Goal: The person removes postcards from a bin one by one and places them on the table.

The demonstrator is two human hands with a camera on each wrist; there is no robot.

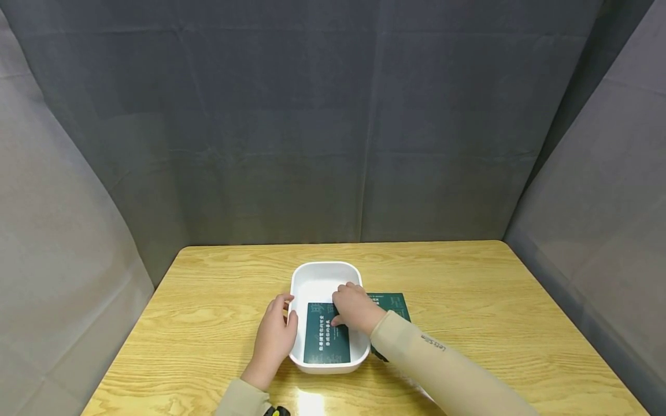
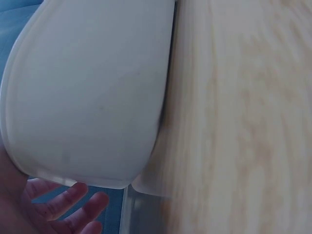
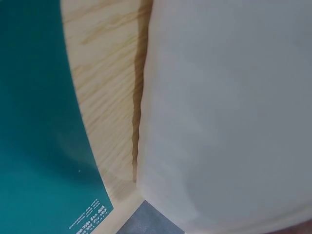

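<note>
a light wooden table point(image 1: 468, 300) with plain grain fills the lower part of the view. grey fabric curtains point(image 1: 333, 127) hang behind it and along both sides.

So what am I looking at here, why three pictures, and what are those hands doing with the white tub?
No machine here: a person works with bare hands and wears three cameras. The wide picture comes from the head, looking down at a wooden table inside grey curtains. The two close-ups come from the wrists, so they show mostly the side of the white tub. The left hand rests against the tub's left rim. The right hand reaches into the tub and rests on a dark green card lying inside. A second green card lies on the table beside the tub, on its right.
</note>
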